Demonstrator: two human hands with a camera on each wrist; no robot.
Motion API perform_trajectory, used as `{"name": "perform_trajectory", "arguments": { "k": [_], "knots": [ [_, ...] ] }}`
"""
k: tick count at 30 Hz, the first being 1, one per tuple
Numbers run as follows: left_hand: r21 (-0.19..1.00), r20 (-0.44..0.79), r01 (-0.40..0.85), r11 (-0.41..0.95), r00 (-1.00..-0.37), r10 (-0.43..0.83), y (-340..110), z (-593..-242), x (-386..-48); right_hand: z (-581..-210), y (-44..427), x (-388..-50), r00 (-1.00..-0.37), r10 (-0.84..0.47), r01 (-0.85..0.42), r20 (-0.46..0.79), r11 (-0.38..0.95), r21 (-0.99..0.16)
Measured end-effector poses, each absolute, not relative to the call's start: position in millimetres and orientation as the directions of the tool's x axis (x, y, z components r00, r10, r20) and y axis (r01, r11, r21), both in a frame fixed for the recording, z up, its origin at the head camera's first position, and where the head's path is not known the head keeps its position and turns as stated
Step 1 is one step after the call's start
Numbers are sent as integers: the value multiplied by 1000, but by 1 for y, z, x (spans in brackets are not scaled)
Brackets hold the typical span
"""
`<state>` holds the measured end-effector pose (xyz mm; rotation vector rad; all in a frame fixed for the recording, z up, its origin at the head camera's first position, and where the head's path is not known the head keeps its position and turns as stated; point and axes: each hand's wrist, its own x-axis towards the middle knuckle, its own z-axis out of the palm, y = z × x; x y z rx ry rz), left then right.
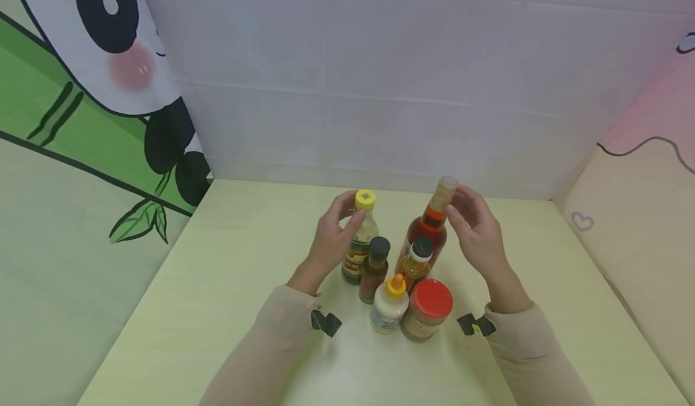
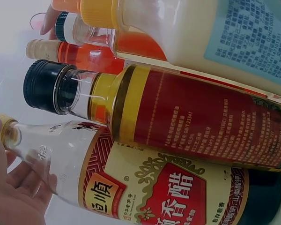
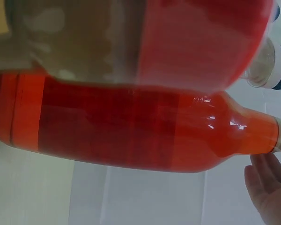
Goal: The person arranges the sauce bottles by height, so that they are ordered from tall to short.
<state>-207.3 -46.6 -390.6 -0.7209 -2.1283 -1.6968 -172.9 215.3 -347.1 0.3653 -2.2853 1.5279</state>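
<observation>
My left hand (image 1: pixel 333 234) curls loosely about the neck of a vinegar bottle (image 2: pixel 150 183) with a yellow cap, its thumb in front. At the neck of a tall bottle of red liquid (image 1: pixel 426 231), my right hand (image 1: pixel 480 231) lies along the right side, fingertips at the neck and thumb apart. Between them stand a dark-capped oil bottle (image 2: pixel 201 112) with a dark red label and a small green-capped bottle (image 1: pixel 415 266). Closer to me are a white squeeze bottle (image 1: pixel 388 309) with an orange nozzle and a red-lidded jar (image 1: pixel 431 303).
The bottles and jar stand close together on a pale yellow table (image 1: pixel 239 243). A white sheet (image 1: pixel 380 80) hangs behind, a panda drawing (image 1: pixel 108 44) covers the left wall, and a pink and cream panel (image 1: pixel 641 201) borders the right.
</observation>
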Motion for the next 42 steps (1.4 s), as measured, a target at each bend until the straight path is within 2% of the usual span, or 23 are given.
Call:
{"name": "perform_trajectory", "arguments": {
  "k": [19,33,42],
  "knots": [
    [835,480,503,224,-864,151,-26,-386,-220,-353,221,-208,-861,-3,-489,509,287,-824],
    [830,490,508,230,-862,131,-20,-387,-229,-348,225,-221,-875,-9,-461,484,320,-828],
    [830,502,514,218,-858,113,-15,-386,-233,-346,228,-232,-859,4,-484,512,317,-815]
  ]
}}
